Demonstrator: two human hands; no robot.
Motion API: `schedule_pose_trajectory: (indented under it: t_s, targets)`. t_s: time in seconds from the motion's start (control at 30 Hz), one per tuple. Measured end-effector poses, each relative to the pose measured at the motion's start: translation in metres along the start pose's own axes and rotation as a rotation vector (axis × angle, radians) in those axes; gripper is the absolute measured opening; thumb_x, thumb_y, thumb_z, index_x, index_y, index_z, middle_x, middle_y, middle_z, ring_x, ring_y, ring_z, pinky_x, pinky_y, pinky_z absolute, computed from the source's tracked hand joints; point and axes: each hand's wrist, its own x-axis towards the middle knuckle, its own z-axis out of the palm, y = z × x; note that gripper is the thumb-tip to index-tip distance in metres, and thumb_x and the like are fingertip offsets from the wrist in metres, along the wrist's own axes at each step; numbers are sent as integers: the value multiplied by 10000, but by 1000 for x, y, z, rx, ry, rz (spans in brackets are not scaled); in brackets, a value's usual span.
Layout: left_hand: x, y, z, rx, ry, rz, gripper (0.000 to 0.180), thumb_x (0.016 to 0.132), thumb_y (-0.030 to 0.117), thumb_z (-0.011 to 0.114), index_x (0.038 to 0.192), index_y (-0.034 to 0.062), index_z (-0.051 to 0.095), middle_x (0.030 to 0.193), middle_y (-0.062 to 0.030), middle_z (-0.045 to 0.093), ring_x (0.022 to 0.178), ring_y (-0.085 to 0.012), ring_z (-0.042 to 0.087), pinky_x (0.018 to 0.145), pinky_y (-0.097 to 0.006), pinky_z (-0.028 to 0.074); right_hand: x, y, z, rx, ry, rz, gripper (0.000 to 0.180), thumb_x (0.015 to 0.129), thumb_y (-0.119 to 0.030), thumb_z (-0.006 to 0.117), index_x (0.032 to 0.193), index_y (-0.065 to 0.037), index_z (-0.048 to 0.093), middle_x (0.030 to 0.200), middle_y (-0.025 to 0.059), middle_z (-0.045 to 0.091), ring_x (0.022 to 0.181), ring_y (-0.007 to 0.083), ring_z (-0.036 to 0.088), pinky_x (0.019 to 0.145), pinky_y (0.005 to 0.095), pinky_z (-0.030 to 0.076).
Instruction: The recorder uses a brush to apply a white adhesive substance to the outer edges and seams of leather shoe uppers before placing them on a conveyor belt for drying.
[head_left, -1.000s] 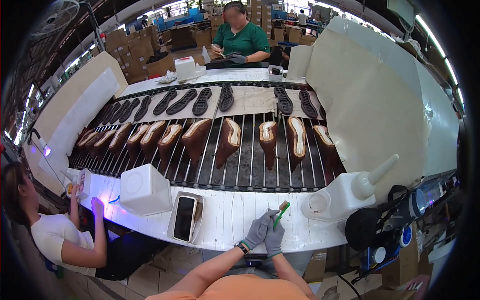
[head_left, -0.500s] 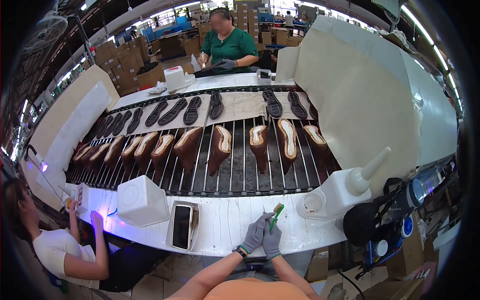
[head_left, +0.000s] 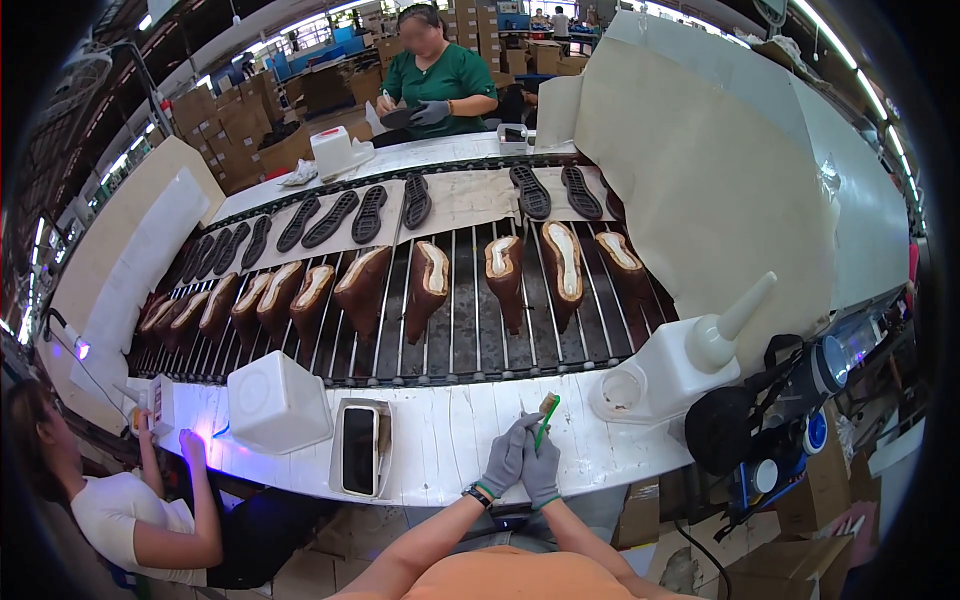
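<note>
Both my hands wear grey gloves and meet just over the near edge of the white table. My right hand [head_left: 541,472] is closed around a green toothbrush [head_left: 541,432], whose brownish bristle head points up and away from me. My left hand [head_left: 507,462] is pressed against the right one with its fingers folded; whether it also grips the handle is hidden. Ahead, brown shoe uppers on lasts [head_left: 503,275] stand bottom-up on a rack of metal rods, with pale strips along their undersides. Dark shoe soles [head_left: 531,192] lie behind them on a beige sheet [head_left: 470,200].
To the right stands a white squeeze bottle [head_left: 690,350] with a long nozzle. On the left are a phone [head_left: 360,452] in a white tray and a white box [head_left: 280,402]. A seated person [head_left: 120,520] works at left; another [head_left: 440,85] opposite holds a dark sole.
The view has shifted slightly, so the far things sit a little further left. My hands stay together around the toothbrush. The person opposite now holds the dark sole at a different tilt.
</note>
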Motion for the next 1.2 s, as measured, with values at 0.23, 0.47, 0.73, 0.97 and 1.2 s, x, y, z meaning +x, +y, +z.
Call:
schedule_pose_trajectory:
  t_s: [0.23,0.47,0.73,0.97,1.2]
  targets:
    - [2,12,0,56,9,-10,427,1031,284,343,1274,-1,547,1084,-183,682,1043,-227,645,934,-323,478,1,7,2,6,-7,18,305,952,-227,495,1167,-38,601,865,233,658,785,389,652,647,451,492]
    - [1,10,0,48,-1,-7,378,1001,195,383,1276,-6,547,1088,-190,680,1057,-233,646,930,-327,479,0,14,3,20,39,-71,296,947,-206,498,1169,-35,595,857,235,656,766,395,652,637,456,490]
    - [0,1,3,-3,23,25,387,1023,242,358,1267,33,573,1069,-182,677,991,-254,666,876,-332,494,-3,13,1,25,34,-12,286,981,-255,485,1081,-23,620,833,229,654,757,391,652,627,444,485]
    - [1,-1,4,3,45,15,425,1036,299,327,1271,50,578,1014,-177,683,939,-253,669,851,-333,497,9,4,-2,23,-16,11,306,987,-276,489,1023,-11,638,737,221,635,682,372,652,596,427,483]
    - [3,15,-1,34,16,-39,381,1013,240,387,1270,16,557,1060,-174,693,1013,-219,659,903,-329,488,3,5,-1,76,5,6,308,974,-241,512,1112,-3,651,829,223,675,735,335,684,624,402,498]
